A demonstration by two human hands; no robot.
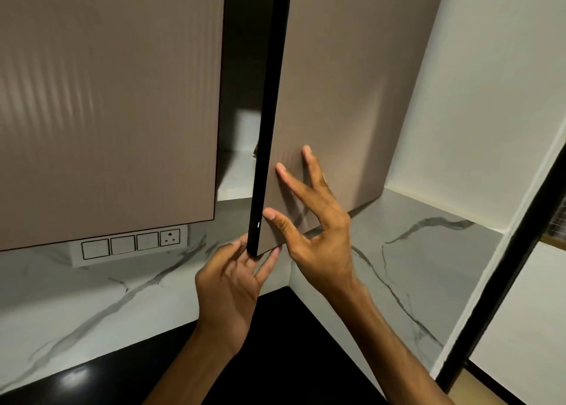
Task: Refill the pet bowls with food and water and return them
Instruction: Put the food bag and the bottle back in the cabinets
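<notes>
Your left hand (232, 279) pinches the bottom corner of the cabinet door (321, 98), right hand (318, 230) flat and spread on its face | door: stiff, light, hinged, half open edge-on toward you, long axis upright; hold the lower edge | pet bowls out of view.

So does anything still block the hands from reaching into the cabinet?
Yes: the cabinet door is only part open. The left hand pinches its bottom corner; the right hand lies flat against its face.
</notes>
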